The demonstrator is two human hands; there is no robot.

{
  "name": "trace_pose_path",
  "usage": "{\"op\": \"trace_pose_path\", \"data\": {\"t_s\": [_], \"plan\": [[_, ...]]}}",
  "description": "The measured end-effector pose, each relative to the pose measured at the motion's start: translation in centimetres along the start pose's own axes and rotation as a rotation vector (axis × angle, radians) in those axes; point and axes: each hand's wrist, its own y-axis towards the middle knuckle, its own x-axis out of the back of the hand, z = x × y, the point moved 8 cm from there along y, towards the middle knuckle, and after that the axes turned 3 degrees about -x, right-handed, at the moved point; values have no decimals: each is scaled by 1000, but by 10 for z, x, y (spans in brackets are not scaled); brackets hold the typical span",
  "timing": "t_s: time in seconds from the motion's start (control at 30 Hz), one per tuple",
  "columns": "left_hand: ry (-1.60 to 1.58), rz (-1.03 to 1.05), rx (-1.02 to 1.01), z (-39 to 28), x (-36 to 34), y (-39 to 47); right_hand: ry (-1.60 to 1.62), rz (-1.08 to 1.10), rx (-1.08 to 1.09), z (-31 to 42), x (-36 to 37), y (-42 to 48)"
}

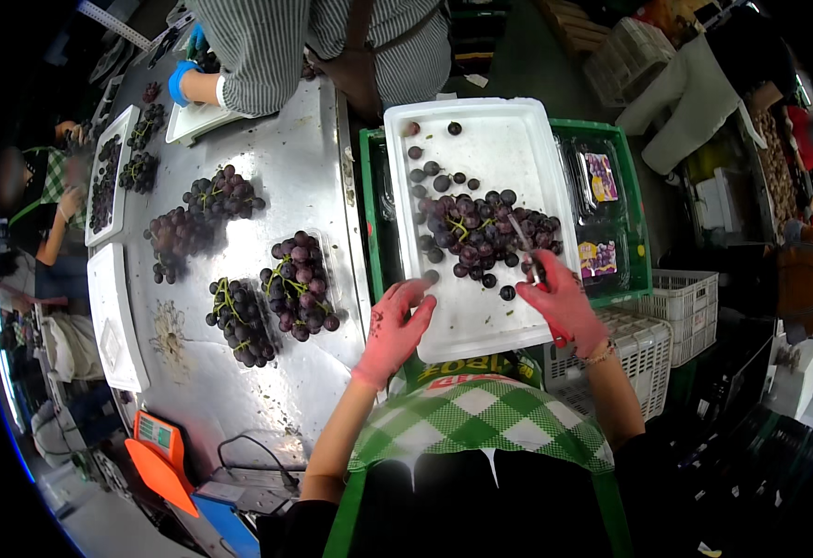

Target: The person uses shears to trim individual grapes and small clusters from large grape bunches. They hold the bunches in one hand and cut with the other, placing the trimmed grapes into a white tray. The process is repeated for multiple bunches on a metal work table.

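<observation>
A white foam tray [518,146] lies across a green crate, holding a dark grape bunch [476,230] and many loose grapes. My left hand [396,324], in a thin red glove, is at the tray's near left edge; its fingertips are by a loose grape [430,277], and whether they grip it is unclear. My right hand [560,296], gloved alike, holds small scissors [522,234] with the blades over the bunch's right part. On the metal table to the left lie more grape bunches, one of them [300,286] on a clear plastic container.
The green crate [637,216] holds labelled clear plastic packs [598,178]. White plastic crates [623,356] stand at right. A digital scale [159,446] is at lower left. A co-worker in a striped top [260,56], wearing blue gloves, works across the metal table [232,411].
</observation>
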Motion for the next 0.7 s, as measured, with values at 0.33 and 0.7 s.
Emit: {"op": "trace_pose_path", "data": {"t_s": [0.33,0.7], "plan": [[-26,89,-20,10,-33,11,469,432,-314,-24,-81,-7],[-6,42,69,29,-21,-6,519,388,-426,-14,-80,9]]}}
